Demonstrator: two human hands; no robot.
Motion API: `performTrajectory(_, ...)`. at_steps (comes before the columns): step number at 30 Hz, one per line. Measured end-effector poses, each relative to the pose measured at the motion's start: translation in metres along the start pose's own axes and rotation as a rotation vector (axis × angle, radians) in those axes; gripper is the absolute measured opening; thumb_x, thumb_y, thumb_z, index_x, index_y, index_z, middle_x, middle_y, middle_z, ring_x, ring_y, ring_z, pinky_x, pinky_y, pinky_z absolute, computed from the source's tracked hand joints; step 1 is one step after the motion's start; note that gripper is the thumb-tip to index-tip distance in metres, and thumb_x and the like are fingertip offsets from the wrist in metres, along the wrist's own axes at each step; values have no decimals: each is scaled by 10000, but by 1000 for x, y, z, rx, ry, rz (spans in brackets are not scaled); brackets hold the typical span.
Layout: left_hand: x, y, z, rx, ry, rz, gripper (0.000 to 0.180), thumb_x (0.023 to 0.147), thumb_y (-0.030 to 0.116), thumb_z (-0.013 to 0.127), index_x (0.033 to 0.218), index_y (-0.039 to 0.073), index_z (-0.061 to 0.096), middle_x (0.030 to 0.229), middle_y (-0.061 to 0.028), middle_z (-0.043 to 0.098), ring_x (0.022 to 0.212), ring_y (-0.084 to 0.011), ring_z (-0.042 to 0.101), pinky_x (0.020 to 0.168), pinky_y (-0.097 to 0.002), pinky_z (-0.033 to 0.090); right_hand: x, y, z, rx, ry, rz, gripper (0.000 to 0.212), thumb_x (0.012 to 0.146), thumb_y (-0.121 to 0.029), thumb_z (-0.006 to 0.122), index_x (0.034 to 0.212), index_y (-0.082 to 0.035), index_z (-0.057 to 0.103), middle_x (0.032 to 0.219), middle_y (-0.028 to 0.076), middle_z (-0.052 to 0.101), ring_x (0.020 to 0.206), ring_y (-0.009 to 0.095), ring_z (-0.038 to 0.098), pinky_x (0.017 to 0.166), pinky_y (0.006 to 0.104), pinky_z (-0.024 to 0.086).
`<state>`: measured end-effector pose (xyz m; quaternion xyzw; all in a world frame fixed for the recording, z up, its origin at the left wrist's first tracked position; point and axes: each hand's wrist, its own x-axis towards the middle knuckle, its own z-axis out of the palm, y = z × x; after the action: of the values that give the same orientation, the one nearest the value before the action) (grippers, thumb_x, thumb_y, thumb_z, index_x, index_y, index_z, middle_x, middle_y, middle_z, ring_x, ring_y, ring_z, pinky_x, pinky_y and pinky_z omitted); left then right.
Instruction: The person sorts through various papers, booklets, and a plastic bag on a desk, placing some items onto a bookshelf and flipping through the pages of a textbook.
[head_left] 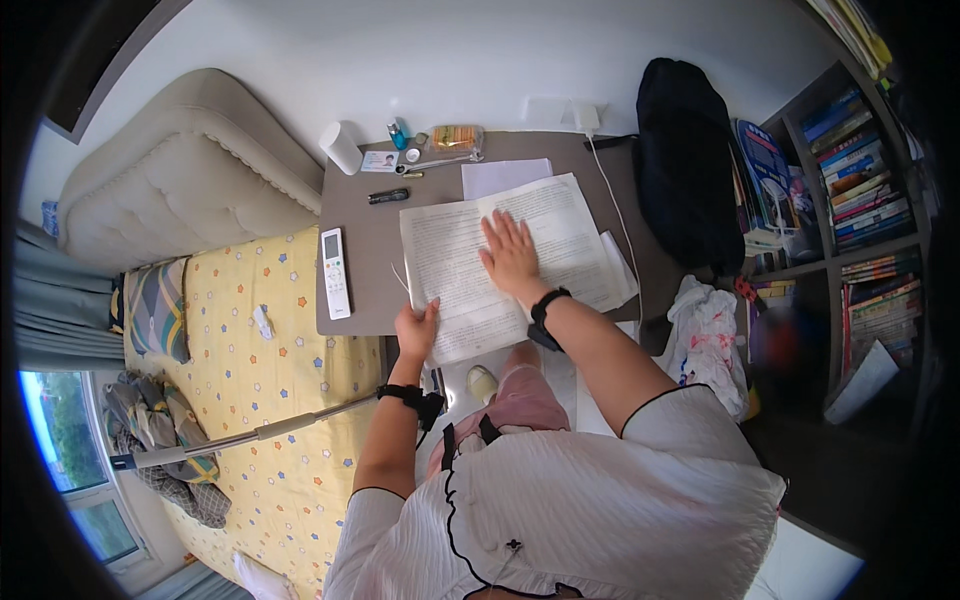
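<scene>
Large printed sheets (470,290), with a fold down the middle, lie spread across the desk and overhang its front edge. My left hand (416,328) grips their lower left edge, thumb on top and the other fingers hidden beneath. Flat on the upper middle of the sheets rests my right hand (512,255), fingers stretched out and slightly apart. Behind them lies a blank white paper (506,178), partly covered. More paper (620,268) sticks out at the right side. Both wrists wear black bands.
On the desk (365,215) are a white remote (335,273), a black flashlight (388,196), a white cylinder (341,148) and a card (380,161). A white cable (625,215) runs down at right, near a black bag (688,165). Bookshelves (835,260) stand right; a bed (260,370) lies left.
</scene>
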<state>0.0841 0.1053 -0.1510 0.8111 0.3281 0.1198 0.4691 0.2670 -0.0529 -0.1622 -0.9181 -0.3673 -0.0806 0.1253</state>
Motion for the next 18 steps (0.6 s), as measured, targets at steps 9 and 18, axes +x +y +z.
performTrajectory(9, 2, -12, 6, -203, 1, 22, 341, 816, 259, 704, 899, -62, 627, 777, -132, 681, 702, -150, 625, 641, -304, 495, -139, -27, -54, 108, -113, -81, 632, 897, -408, 452, 1396, -42, 326, 1466, 103, 288, 1359, 281, 239, 1105, 443, 163)
performTrajectory(18, -20, 52, -16, 231, 39, 161, 261, 793, 225, 674, 860, -20, 613, 728, -240, 615, 710, -420, 597, 616, -453, 479, -78, -34, -30, 242, -137, 76, 638, 926, -387, 435, 1396, 16, 284, 1484, 139, 226, 1380, 306, 174, 1122, 395, 163)
